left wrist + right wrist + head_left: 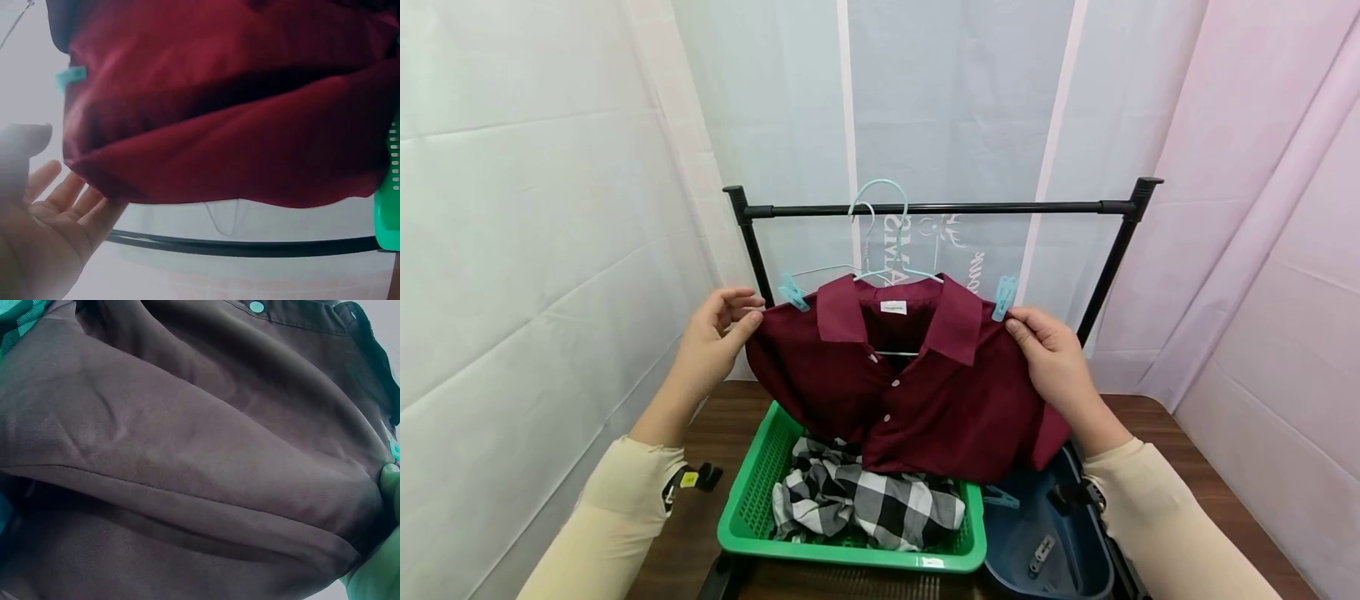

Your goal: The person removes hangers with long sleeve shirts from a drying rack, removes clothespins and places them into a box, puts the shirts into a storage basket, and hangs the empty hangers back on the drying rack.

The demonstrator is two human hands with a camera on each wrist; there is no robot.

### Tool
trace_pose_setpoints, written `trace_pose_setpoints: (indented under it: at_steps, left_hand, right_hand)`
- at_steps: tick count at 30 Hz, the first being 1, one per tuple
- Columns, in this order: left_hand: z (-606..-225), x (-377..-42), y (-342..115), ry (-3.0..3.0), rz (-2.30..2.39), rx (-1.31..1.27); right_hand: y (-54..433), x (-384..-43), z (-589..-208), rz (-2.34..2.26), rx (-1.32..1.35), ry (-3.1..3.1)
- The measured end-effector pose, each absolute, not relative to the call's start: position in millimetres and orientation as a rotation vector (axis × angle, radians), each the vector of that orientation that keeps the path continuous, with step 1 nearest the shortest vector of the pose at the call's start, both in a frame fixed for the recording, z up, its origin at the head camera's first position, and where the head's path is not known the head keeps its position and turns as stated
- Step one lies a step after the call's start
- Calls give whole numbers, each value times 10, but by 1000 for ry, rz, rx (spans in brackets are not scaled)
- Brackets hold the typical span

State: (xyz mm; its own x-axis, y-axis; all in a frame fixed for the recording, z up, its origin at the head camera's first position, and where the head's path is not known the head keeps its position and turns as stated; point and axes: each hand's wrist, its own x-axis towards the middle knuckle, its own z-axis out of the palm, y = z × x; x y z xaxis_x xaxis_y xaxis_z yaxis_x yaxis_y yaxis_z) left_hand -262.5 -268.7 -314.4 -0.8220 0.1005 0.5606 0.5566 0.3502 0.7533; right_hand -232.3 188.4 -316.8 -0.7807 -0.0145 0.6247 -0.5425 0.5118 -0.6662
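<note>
A maroon collared shirt (940,408) with white buttons hangs on a pale blue wire hanger (891,182). Light blue clothespins (793,293) fasten its two shoulders to the hanger, one on each side. At the shirt's left shoulder edge is my left hand (711,333), fingers loosely bent; in the left wrist view its thumb stands apart from the cloth and the fingertips (94,200) reach the shirt's edge. My right hand (1051,354) pinches the other shoulder just outside the clothespin (1004,297), thumb in front. Most of the hanger is hidden inside the shirt.
The hanger's hook is over the bar of a black rack (1000,207). Below the shirt, a green basket (850,550) holds a black-and-white checked garment (880,504). To its right, a dark blue bin (1078,550) contains loose clothespins (1041,554). A second hanger hook (870,218) shows behind.
</note>
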Motion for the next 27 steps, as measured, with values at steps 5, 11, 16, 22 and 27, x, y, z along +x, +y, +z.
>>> trace_pose_setpoints:
  at_steps: [5,11,16,22,27]
  left_hand:
    - [-3222,-2492,-2704,-2250,-1245,-589]
    - [-3349,-2348,-2707,-2250,-1015,-584]
    - [-3441,-2236,-2694,-2184,-840,-574]
    - [-3588,-2128,-2677,-2163,-843,-526]
    - [-3710,-2075,-2722,-2217,-1066,-468]
  right_hand:
    - [1849,-2313,-3256,1247,482,-2209]
    - [1817,-2289,-3347,1251,536,-2215]
    - [1781,-2285,-3412,1250,574,-2201]
    - [1750,-2273,-3521,1258,599,-2209]
    - [1739,-2260,-3585,1285,610,-2206]
